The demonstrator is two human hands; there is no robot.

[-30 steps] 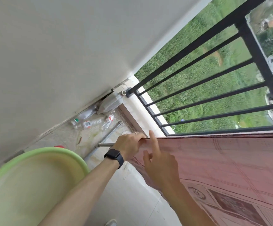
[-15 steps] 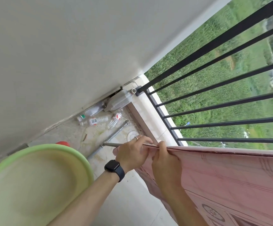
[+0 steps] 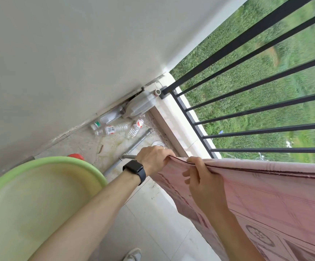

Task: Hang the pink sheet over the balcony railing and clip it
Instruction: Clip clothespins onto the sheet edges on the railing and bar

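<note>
The pink patterned sheet (image 3: 266,200) hangs down from its folded top edge, which runs rightward out of view. My left hand (image 3: 154,159), with a dark watch on the wrist, is closed on the sheet's left corner. My right hand (image 3: 202,182) pinches the top edge just to the right of it, fingers curled over the fold. The black balcony railing (image 3: 266,108) with its slanting bars stands behind and above the sheet. No clip is in view.
A large green basin (image 3: 45,166) fills the lower left, a red object (image 3: 75,156) just beyond its rim. Empty plastic bottles (image 3: 113,129), a clear jug and a metal pipe (image 3: 136,144) lie in the floor corner by the white wall. A shoe shows at the bottom.
My right hand went from a pointing finger to gripping the sheet's top edge. The edge now sags lower between my hands, and the view has shifted toward the corner.
</note>
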